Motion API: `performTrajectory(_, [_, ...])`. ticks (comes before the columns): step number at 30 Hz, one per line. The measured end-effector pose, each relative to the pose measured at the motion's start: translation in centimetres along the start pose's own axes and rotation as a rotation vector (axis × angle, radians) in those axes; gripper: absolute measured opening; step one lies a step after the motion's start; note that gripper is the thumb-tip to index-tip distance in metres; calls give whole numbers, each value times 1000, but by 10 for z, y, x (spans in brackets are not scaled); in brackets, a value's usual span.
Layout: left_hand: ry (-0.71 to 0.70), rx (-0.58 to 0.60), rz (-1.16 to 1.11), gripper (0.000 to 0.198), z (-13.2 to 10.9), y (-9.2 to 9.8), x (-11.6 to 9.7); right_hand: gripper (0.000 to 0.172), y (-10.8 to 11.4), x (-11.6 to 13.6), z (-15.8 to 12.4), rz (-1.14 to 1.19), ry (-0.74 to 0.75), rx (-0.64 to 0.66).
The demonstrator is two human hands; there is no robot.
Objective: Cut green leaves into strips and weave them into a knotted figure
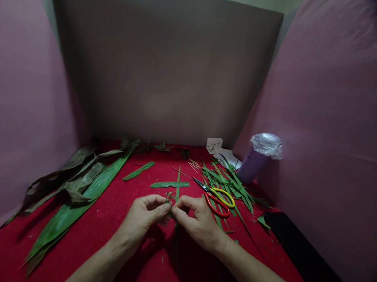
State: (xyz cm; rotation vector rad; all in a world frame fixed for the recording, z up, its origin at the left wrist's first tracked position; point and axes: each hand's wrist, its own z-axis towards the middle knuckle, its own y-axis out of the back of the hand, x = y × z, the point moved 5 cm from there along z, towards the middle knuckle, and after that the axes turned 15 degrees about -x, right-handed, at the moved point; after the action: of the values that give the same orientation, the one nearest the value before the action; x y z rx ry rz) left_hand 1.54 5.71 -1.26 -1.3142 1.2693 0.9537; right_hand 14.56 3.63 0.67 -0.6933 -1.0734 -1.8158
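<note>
Near the middle of the red cloth, my left hand (pixel 147 215) pinches a small folded piece of green leaf (pixel 169 196) between thumb and fingers. My right hand (pixel 196 218) meets it from the other side, its thumb and forefinger closed on the same piece; its lower part is hidden by my fingers. Just beyond lies a flat leaf strip (pixel 163 184) with a notched edge, crossing a narrow upright strip (pixel 178 174). Scissors (pixel 217 198) with one yellow and one red handle rest right of my right hand, blades pointing away to the left.
Long green and dried leaves (pixel 72 206) cover the left side. Cut leaf strips (pixel 230 182) are heaped at the right, near thin sticks (pixel 195 165) and a purple cup (pixel 252 165) topped with clear plastic. A black slab (pixel 303 250) lies along the right wall.
</note>
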Motion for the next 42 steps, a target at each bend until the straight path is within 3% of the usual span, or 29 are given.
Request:
performTrajectory(5, [-32, -23, 32, 17, 1, 2, -3, 21, 0, 1, 2, 44, -27, 36])
performTrajectory(18, [-80, -52, 44, 17, 1, 5, -7, 21, 0, 3, 2, -32, 79, 53])
performTrajectory(28, [21, -29, -54, 17, 2, 4, 0, 17, -1, 1, 1, -131, 157, 42])
performTrajectory(42, [2, -64, -46, 17, 2, 2, 3, 17, -2, 4, 0, -176, 194, 35])
